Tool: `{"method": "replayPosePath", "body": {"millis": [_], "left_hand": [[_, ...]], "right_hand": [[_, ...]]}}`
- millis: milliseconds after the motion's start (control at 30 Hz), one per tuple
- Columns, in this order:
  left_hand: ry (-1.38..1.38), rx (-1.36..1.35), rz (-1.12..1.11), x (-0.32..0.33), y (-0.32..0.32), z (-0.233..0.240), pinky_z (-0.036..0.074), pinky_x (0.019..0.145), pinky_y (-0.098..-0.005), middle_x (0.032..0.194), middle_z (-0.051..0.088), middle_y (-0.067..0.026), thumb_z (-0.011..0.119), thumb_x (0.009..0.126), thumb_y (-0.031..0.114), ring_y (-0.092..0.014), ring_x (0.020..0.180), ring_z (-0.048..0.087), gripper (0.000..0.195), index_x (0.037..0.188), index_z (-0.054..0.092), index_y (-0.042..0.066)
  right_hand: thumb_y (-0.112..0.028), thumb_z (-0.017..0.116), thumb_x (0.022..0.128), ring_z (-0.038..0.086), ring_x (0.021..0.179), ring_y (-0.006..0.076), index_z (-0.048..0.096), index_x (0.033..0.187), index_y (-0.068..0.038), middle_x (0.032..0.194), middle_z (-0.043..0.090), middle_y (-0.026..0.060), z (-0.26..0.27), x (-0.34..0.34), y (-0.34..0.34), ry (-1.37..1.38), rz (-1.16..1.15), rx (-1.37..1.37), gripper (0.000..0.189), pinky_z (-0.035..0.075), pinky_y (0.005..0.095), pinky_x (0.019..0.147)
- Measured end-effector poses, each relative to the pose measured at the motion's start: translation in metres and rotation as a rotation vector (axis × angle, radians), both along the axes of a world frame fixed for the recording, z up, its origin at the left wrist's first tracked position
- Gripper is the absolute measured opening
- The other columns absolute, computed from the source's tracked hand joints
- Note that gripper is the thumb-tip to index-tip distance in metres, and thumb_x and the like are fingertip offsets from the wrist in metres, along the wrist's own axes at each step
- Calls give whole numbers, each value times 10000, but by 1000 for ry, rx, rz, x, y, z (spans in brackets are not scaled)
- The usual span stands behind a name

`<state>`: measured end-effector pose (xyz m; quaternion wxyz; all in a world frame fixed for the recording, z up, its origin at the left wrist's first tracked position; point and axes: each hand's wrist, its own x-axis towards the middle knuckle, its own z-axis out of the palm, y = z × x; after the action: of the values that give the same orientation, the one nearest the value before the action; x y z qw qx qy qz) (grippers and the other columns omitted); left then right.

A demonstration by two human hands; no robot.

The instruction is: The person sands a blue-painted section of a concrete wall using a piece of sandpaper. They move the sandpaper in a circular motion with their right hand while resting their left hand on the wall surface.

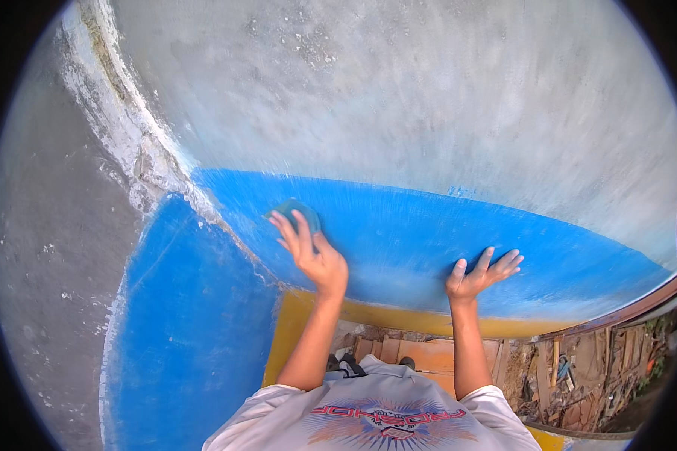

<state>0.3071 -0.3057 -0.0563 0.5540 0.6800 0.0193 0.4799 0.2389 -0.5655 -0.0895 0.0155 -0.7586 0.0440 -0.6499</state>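
Observation:
My left hand presses a greenish sheet, perhaps sandpaper, flat against the blue painted band of the wall, near the corner. The sheet lies under my fingers and its edges show beyond them. Farther right, my right hand rests on the same blue band with its fingers spread and holds nothing. Above the blue band the wall is bare grey plaster with pale smears. The blue looks whitish and dusty in places along its lower part.
A rough white seam runs down the corner to the left. Beyond it stands an adjoining wall with a blue section. A yellow band borders the blue below. Planks and debris lie on the ground at lower right.

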Motion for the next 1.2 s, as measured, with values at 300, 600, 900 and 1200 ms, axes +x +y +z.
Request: {"method": "replayPosePath", "body": {"millis": [300, 600, 900, 1200], "left_hand": [[107, 24, 56, -1, 2, -4, -25, 1094, -703, 1597, 203, -211, 434, 977, 70, -422, 1482, 122, 458, 1430, 499, 89], [182, 193, 26, -13, 4, -67, -42, 1099, -691, 1596, 234, -183, 457, 930, 34, -411, 1487, 127, 507, 1429, 505, 107], [-139, 529, -116, -36, -64, -28, -31, 1097, -698, 1585, 239, -220, 485, 896, 12, -468, 1473, 105, 462, 1339, 600, 78], [-153, 365, -27, -18, -82, 16, -50, 1084, -712, 1585, 226, -227, 477, 887, -42, -461, 1476, 98, 557, 1413, 531, 131]], "right_hand": [[-413, 451, 967, 62, 1477, 461, 337, 1526, -208, 1607, 121, 233, -7, -12, -10, 65, 12, -4, 606, -18, 626, 1147], [-400, 394, 1004, 69, 1477, 458, 296, 1542, -187, 1612, 111, 220, 8, -36, -54, 77, -46, 33, 587, 23, 679, 1122], [-447, 364, 1011, 81, 1467, 481, 295, 1542, -249, 1606, 122, 233, 40, -36, -85, -74, -114, 91, 571, 38, 685, 1116], [-442, 355, 1010, 109, 1468, 468, 283, 1546, -227, 1606, 139, 223, 36, -75, -163, -21, -147, 159, 581, 85, 667, 1126]]}}
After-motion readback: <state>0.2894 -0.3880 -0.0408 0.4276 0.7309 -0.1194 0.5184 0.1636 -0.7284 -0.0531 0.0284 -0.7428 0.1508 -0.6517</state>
